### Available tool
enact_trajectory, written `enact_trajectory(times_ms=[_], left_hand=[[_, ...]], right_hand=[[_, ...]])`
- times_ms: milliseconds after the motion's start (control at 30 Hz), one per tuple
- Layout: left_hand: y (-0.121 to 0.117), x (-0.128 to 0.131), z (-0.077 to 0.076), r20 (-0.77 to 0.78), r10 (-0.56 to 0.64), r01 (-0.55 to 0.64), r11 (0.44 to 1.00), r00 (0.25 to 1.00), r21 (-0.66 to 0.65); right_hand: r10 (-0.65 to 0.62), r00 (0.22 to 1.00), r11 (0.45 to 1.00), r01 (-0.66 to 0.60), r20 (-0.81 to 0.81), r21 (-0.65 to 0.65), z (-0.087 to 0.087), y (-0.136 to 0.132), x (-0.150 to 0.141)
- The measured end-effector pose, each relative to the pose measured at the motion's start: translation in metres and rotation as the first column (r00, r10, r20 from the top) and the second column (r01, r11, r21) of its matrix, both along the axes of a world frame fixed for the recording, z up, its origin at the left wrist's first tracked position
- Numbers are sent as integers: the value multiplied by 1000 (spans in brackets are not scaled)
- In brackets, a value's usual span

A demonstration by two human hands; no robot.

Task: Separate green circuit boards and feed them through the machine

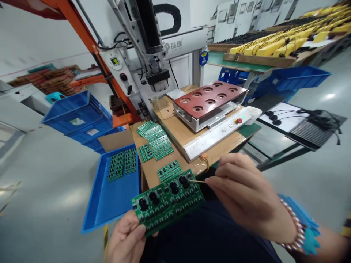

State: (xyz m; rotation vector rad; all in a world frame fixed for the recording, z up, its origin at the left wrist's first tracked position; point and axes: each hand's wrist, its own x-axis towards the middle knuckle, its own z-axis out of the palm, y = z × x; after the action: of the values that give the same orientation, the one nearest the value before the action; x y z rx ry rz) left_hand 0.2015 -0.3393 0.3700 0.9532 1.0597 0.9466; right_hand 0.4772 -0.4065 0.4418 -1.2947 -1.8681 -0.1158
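My left hand (128, 233) grips the lower left corner of a green circuit board (167, 208), thumb on top. The board is tilted toward me above my lap and carries several glossy black blobs along its upper half. My right hand (241, 190) pinches a thin wooden stick (197, 181), like a toothpick. The stick's tip touches or nearly touches the rightmost black blob (184, 181). Just behind the held board, a smaller-looking circuit board (169, 171) with black blobs lies on the wooden table (150, 177).
More green boards (159, 140) lie overlapped on the table. At the left, a blue tray (94, 204) holds boards with black blobs. A machine with a red fixture plate (208, 95) stands behind the table. Black cables (315, 118) lie on a side stand at right.
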Motion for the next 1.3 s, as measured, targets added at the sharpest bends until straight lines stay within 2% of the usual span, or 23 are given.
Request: enact_trajectory(times_ms=[133,600,967,1133,1300], left_hand=[[0,-2,-2,31,-46,47,998,998,-36],[1,-3,-2,44,-79,81,996,996,-48],[4,1,3,39,-15,17,999,999,-44],[5,2,3,86,5,-1,999,996,-47],[12,2,1,139,36,-31,999,990,-37]], right_hand=[[-16,1000,1000,16,1,-5,1,0,0],[-27,1000,1000,27,15,6,4,3,-1],[-18,1000,1000,18,23,-16,1,2,1],[57,996,997,-60,-73,-40,6,4,4],[-27,972,998,14,-233,-57,-2,14,17]])
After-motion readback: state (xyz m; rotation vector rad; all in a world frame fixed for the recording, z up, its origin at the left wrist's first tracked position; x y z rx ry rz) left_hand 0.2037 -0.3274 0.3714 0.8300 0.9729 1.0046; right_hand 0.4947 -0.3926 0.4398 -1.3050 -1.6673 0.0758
